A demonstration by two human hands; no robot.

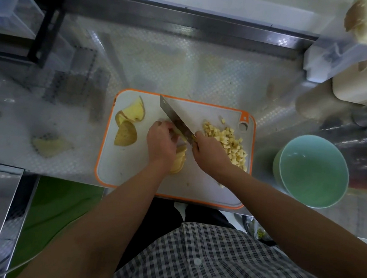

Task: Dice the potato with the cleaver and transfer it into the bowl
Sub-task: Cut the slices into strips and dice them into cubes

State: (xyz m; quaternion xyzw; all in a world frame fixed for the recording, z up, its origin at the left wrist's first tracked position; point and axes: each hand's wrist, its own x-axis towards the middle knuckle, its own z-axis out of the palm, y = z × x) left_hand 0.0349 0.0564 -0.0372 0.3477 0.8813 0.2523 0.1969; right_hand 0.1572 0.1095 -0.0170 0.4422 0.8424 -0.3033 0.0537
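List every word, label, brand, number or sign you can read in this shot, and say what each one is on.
No text in this view can be read.
Cleaver: the blade shows no legible stamp.
Cutting board: its orange tab has a small pale mark, too small to read.
Bowl: plain green, no print visible.
Clear boxes at top right: blurred, nothing legible.

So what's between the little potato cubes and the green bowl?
In the head view, only the orange rim of the cutting board and a strip of bare steel counter lie between the diced potato pile and the teal bowl.
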